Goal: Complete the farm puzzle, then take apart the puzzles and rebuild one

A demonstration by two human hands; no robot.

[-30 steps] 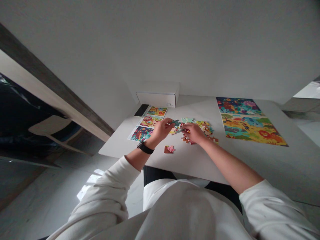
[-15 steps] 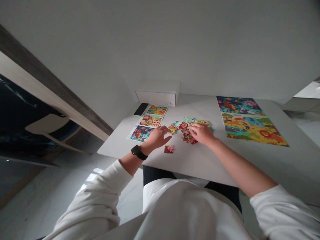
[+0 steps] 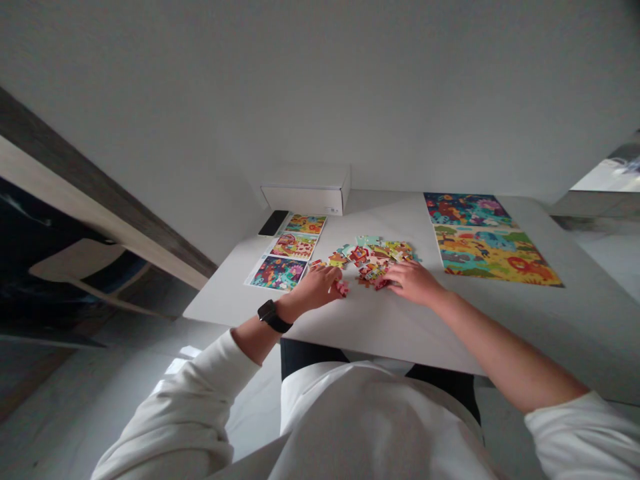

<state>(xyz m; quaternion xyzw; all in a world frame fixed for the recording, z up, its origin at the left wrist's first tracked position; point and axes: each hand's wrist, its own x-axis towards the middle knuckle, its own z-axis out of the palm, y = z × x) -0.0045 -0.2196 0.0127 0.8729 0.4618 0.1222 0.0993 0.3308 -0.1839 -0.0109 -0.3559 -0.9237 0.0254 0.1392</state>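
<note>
A heap of loose colourful puzzle pieces [image 3: 380,257] lies in the middle of the white table [image 3: 390,320]. My left hand [image 3: 316,288], with a black watch on its wrist, rests at the heap's near left, fingers curled over a small pink-and-red piece [image 3: 343,288]. My right hand [image 3: 414,281] lies on the near right edge of the heap with its fingers bent over the pieces; what they grip, if anything, is hidden.
A finished puzzle [image 3: 487,243] lies at the right of the table. Three small picture cards [image 3: 289,255] lie in a row at the left, with a dark phone [image 3: 273,223] beyond them. A white box [image 3: 306,193] stands against the wall.
My left hand has come back from the heap toward me and down onto the pink-and-red piece. My right hand has slid a little right along the heap's edge.
</note>
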